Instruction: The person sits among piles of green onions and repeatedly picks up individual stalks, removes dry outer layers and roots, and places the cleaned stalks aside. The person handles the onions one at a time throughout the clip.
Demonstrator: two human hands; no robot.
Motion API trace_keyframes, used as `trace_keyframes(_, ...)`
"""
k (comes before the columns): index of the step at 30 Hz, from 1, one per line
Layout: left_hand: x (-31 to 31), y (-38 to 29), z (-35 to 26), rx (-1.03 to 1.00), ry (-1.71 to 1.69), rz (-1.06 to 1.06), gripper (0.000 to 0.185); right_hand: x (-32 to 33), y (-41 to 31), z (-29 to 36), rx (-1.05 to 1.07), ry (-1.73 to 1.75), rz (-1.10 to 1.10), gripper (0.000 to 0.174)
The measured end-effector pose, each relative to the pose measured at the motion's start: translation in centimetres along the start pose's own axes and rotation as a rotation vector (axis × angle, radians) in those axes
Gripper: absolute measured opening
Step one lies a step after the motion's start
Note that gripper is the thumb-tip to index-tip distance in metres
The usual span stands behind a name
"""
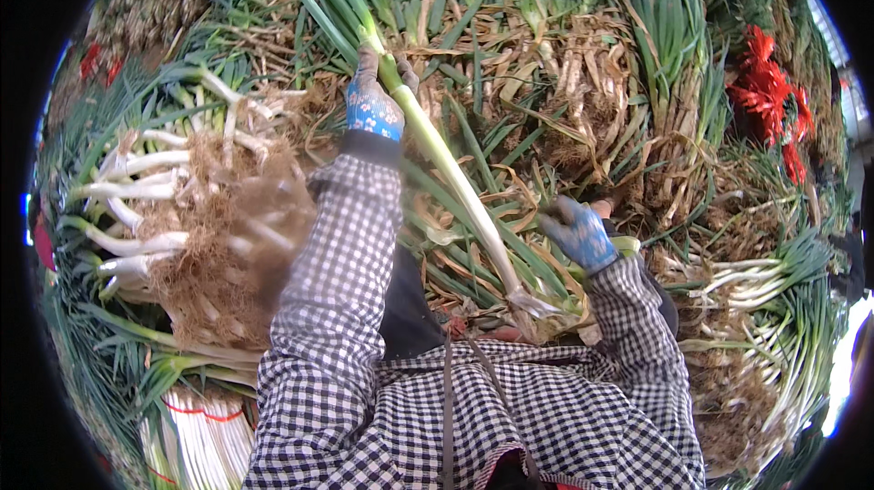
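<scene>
My left hand (375, 97), in a blue flowered work glove with a soiled palm side, is closed around a long green onion (447, 162) just below its leaves. The stalk slants down to the right, its white root end near my lap with loose peeled skin (539, 305) around it. My right hand (579, 230), in a matching glove, is off to the right of the stalk and does not touch it. Its fingers are slightly blurred and partly curled, with nothing visible in them. Cut leaves and dry husks (471, 258) lie beneath the stalk.
Unpeeled green onions with brown roots (205, 230) are heaped at my left. Below them lies a bundle of white stalks (208, 435) tied with red bands. Dry-leaved onions (580, 87) stand ahead. Cleaner onions (751, 285) lie at right, and red ties (768, 90) hang beyond.
</scene>
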State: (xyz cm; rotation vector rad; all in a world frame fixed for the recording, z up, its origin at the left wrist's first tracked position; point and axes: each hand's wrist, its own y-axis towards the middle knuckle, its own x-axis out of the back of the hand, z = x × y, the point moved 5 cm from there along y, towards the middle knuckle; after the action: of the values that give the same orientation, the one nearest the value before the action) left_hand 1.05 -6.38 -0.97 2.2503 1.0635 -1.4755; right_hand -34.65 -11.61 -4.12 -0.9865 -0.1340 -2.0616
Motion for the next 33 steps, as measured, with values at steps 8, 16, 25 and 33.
trace_keyframes(8,-1.7,0.3,0.9,0.285,-0.283,0.28,0.047,-4.4,6.5,14.7,0.355,0.129,-0.1,0.039)
trace_keyframes(16,-2.4,0.0,0.9,0.461,-0.408,0.484,0.048,-7.3,7.7,11.8,0.093,0.872,0.098,0.032)
trace_keyframes(25,-4.1,-1.5,0.8,0.531,-0.349,0.574,0.053,-19.8,7.3,-1.3,0.217,0.2,0.952,0.023)
trace_keyframes(33,1.2,1.5,-3.5,-0.08,-0.093,-0.042,0.054,-8.5,1.1,-7.7,-0.18,0.41,0.244,0.045)
